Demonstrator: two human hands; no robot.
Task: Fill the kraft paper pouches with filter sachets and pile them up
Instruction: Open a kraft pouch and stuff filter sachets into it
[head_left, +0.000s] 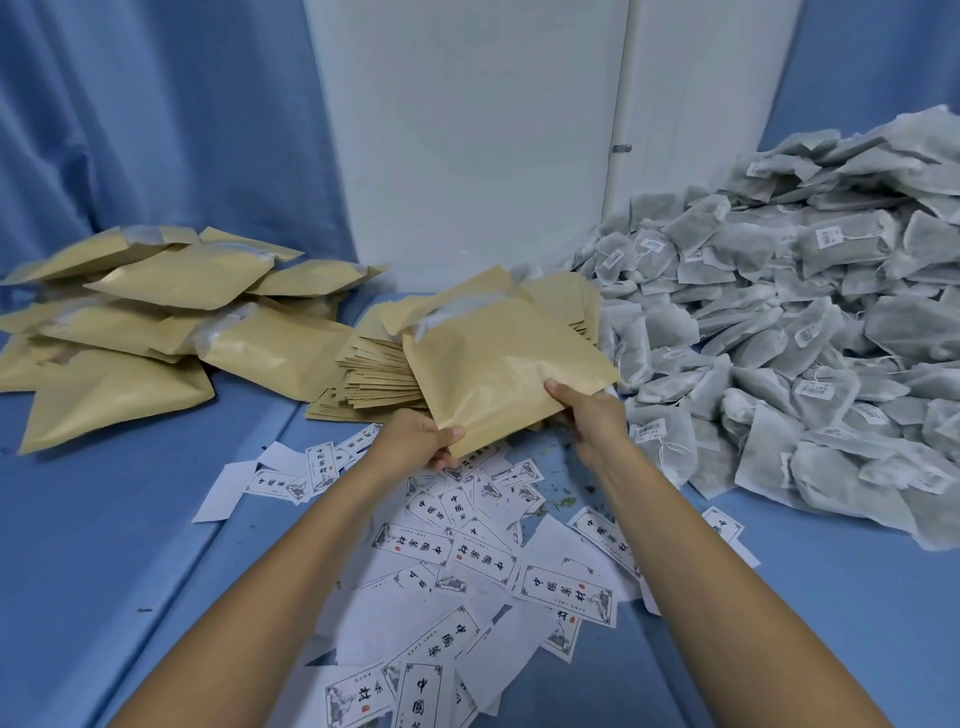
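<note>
A kraft paper pouch (498, 364) is held up over the table's middle, and grey filter material shows at its open top-left edge. My left hand (415, 439) grips its lower left corner, thumb on top. Its lower right edge is gripped by my right hand (592, 415). Behind it lies a stack of flat empty pouches (374, 374). Filled pouches (171, 322) lie piled at the left. A large heap of grey filter sachets (810, 332) covers the right side.
Several white printed labels (467, 561) lie scattered on the blue table cover (104, 545) under my forearms. A white wall panel (467, 130) and blue curtain (156, 104) stand behind. Small green crumbs dot the cloth near the sachet heap.
</note>
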